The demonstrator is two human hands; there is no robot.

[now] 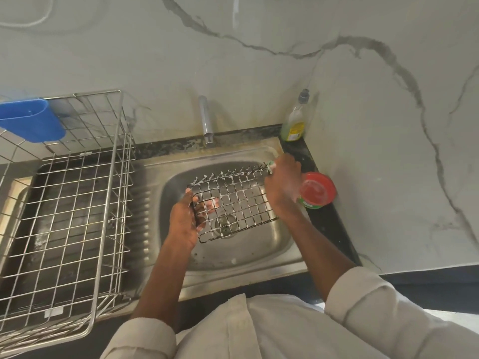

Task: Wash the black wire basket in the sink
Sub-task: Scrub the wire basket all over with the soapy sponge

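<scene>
Black wire basket (233, 200) held tilted over sink (274, 239), sudsy. Left hand (185, 220) grips left edge; right hand (281, 183) clutches scrubber (271, 165) at far corner. Best work along each wire, turn basket steadily.

The wire basket (233, 200) at the frame's centre is black, its grid flecked with white suds. Under it the sink (259, 255) is dull silver steel. The wall (259, 47) across the top is pale grey-white, crossed by dark grey marble veins. At the left, a silver wire drying rack (77, 216) carries a bright blue plastic cup (31, 120) in the upper left. The desk (337, 229) is black with pale speckles. At the right stand a clear bottle (294, 123) of yellow-green liquid with a grey cap and a green tub (317, 190) with a red lid. The sleeves (388, 307) at the bottom are off-white.
</scene>
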